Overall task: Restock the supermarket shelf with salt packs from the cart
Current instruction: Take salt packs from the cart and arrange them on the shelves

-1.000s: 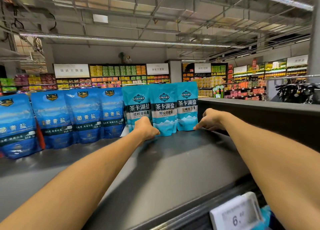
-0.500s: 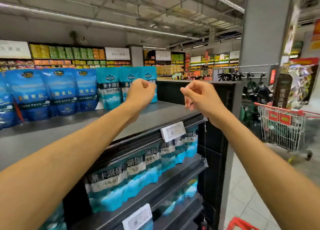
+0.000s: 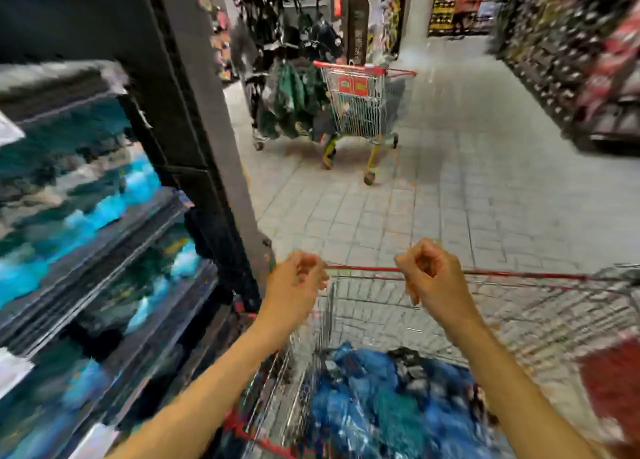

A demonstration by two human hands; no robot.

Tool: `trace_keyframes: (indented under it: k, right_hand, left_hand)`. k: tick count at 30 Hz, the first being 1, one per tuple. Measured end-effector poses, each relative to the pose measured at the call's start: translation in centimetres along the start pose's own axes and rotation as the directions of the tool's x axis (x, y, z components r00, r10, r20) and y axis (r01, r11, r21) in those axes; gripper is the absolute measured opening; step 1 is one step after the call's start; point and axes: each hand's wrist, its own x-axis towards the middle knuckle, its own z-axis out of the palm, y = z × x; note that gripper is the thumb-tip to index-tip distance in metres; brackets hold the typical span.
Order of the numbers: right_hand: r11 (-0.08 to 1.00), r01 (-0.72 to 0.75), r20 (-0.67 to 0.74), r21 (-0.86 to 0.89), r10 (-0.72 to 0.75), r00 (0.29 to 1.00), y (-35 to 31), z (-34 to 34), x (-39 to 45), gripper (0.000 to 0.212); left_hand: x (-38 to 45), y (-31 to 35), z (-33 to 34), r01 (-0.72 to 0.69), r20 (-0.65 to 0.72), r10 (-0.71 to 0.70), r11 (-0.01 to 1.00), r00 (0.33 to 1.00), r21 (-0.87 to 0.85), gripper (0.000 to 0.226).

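Observation:
The view is blurred by motion. My left hand [image 3: 298,282] and my right hand [image 3: 427,275] hang in the air above the front rim of the wire cart [image 3: 367,306], fingers loosely curled, holding nothing. Inside the cart lies a heap of blue and teal salt packs [image 3: 374,403], below and between my forearms. The dark shelf unit [image 3: 114,247] stands at the left, its lower tiers lined with teal salt packs [image 3: 93,212].
A second red-rimmed cart [image 3: 360,105] stands further down the tiled aisle beside a rack of hanging green goods [image 3: 294,98]. Shelving [image 3: 588,60] runs along the right side. A grey pillar [image 3: 194,77] ends the shelf unit.
My hands have left the packs on the top shelf and dropped, empty, over the cart. The view has swung down and right from the shelf top to the cart.

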Motion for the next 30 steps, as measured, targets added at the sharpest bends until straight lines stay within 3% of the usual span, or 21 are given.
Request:
trace_keyframes:
  k: [3,6,9,11,14,17,22,25,28,30]
  right_hand:
    - [0.957,-0.268,-0.103,-0.114,0.257,0.961,10.9,-3.2,-0.8,0.034]
    - [0.831,-0.514,-0.15,-0.213,0.492,0.858,22.2,-5.1,-3.2,0.034]
    - [0.679,-0.672,-0.172,-0.296,0.654,0.737,31.8,-5.5,-7.3,0.037]
    - [0.562,-0.767,-0.108,-0.309,0.781,0.615,37.1,-5.2,-10.7,0.029]
    - [0.366,-0.852,0.078,-0.374,0.928,0.364,43.0,-3.5,-15.3,0.006]
    - [0.242,-0.866,0.124,-0.438,0.97,0.208,47.4,-1.3,-18.0,0.061]
    - [0.005,-0.905,0.052,-0.426,0.998,-0.02,52.8,3.0,-19.6,0.095]
    - [-0.07,-0.912,-0.038,-0.404,0.998,-0.059,53.3,4.6,-21.0,0.101]
    - [-0.009,-0.954,-0.112,-0.299,0.993,0.026,53.2,5.6,-22.4,0.097]
    - [0.022,-0.972,-0.137,-0.235,0.989,0.056,53.0,6.2,-22.6,0.099]
  left_hand:
    - [1.0,-8.2,7.9,0.217,0.208,-0.247,0.963,0.946,0.158,0.01]
    - [1.4,-15.4,15.0,0.388,0.319,-0.492,0.857,0.81,0.338,0.021]
    - [1.1,-23.5,20.4,0.356,0.38,-0.62,0.742,0.686,0.568,0.027]
    - [0.1,-29.4,23.0,0.409,0.352,-0.695,0.679,0.627,0.61,0.032]
    - [-1.6,-37.2,25.9,0.52,0.293,-0.788,0.588,0.542,0.619,0.038]
    - [-2.5,-42.6,27.3,0.526,0.244,-0.809,0.544,0.535,0.654,0.006]
    - [-3.6,-48.0,30.0,0.54,0.237,-0.799,0.559,0.552,0.629,0.048]
    - [-4.5,-49.3,30.5,0.469,0.257,-0.773,0.575,0.58,0.67,0.042]
    - [-5.2,-50.3,30.7,0.457,0.263,-0.741,0.61,0.618,0.647,0.024]
    - [-5.3,-50.7,31.1,0.508,0.245,-0.761,0.6,0.6,0.618,0.031]
